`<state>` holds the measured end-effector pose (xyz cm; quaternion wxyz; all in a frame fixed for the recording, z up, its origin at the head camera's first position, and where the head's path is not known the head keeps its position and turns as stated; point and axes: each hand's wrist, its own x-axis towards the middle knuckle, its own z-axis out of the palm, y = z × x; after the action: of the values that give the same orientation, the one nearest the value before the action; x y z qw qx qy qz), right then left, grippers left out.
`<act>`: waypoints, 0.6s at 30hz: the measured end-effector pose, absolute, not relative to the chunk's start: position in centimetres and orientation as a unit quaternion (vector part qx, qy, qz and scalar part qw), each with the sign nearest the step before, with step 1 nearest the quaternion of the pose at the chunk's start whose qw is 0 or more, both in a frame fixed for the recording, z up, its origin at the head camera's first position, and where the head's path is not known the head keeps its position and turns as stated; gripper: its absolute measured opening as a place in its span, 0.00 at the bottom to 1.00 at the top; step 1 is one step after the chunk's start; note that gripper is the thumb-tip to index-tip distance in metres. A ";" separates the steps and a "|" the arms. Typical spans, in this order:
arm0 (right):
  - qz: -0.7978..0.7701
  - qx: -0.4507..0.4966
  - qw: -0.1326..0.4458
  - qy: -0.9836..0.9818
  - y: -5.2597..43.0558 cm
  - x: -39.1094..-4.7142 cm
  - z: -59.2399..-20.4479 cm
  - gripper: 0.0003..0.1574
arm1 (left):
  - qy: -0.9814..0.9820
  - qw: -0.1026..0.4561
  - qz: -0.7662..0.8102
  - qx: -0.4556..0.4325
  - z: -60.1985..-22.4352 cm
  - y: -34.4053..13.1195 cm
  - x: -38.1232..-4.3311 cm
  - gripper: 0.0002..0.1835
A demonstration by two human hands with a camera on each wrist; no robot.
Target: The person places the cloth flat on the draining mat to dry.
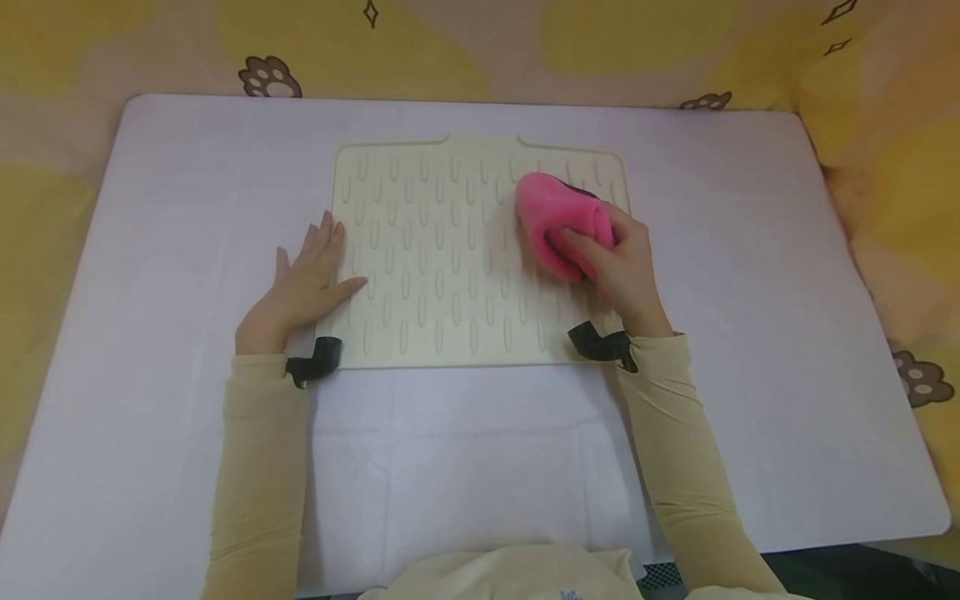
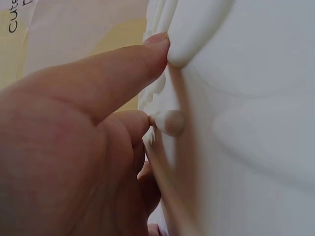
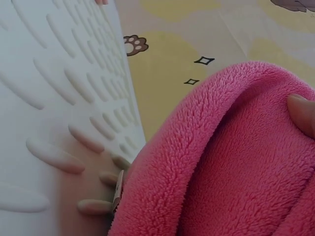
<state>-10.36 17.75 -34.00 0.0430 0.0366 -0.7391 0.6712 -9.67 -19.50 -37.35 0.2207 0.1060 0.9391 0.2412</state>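
Note:
A cream mat with rows of raised oval ridges (image 1: 438, 287) lies flat on the table, seen in all three views. My left hand (image 1: 303, 287) rests on its left edge, fingers spread and fairly straight, the thumb reaching onto the ridges. In the left wrist view the thumb tip (image 2: 157, 42) touches a ridge. My right hand (image 1: 626, 267) grips a folded pink plush cloth (image 1: 551, 208) over the mat's right part, thumb pressed into the fold. Close up, the cloth (image 3: 172, 147) looks fluffy, and a small pale tag (image 3: 118, 191) shows at its edge against the ridges.
The white-covered table (image 1: 765, 333) extends on both sides of the mat. A yellow and beige patterned cloth (image 1: 435, 50) with paw prints surrounds the table. Black wrist mounts (image 1: 315, 360) sit at both sleeve cuffs, close over the mat's near corners.

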 end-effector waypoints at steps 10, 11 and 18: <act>0.686 0.043 0.031 -0.726 17.2 -10.6 -33.7 0.07 | 0.940 0.218 0.241 0.105 -37.1 -19.7 -9.7 0.45; 0.690 0.044 0.031 -0.722 17.1 -10.6 -33.6 0.07 | 0.940 0.218 0.240 0.105 -37.1 -19.8 -9.7 0.45; 0.716 0.063 0.022 -0.695 16.1 -10.4 -33.0 0.10 | 0.939 0.225 0.240 0.103 -37.0 -19.6 -9.6 0.44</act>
<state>-10.43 16.11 -32.99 0.0221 0.0630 -0.6946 0.7163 -9.61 -19.62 -37.01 0.2247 0.1035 0.9386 0.2405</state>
